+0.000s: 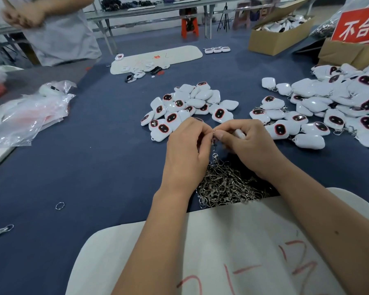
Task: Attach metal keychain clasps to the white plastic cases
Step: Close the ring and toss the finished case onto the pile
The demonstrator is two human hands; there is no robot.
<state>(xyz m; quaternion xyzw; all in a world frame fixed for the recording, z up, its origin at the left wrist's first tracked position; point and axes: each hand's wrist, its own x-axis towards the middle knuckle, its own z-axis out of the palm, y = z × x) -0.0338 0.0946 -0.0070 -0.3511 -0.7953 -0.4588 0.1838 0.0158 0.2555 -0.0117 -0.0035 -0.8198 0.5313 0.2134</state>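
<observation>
Left hand (186, 145) pinching a metal clasp (213, 139) meets right hand (248, 143) gripping a white case (239, 133), above the clasp heap (226, 184) at 6 o'clock; a slipping pinch could drop the clasp.

Both forearms were bare, with no sleeves, watch or rings showing on the left hand (186, 150) or right hand (250, 145).

red sign (359, 26) with white characters "不合", rest cut off at frame edge
</observation>
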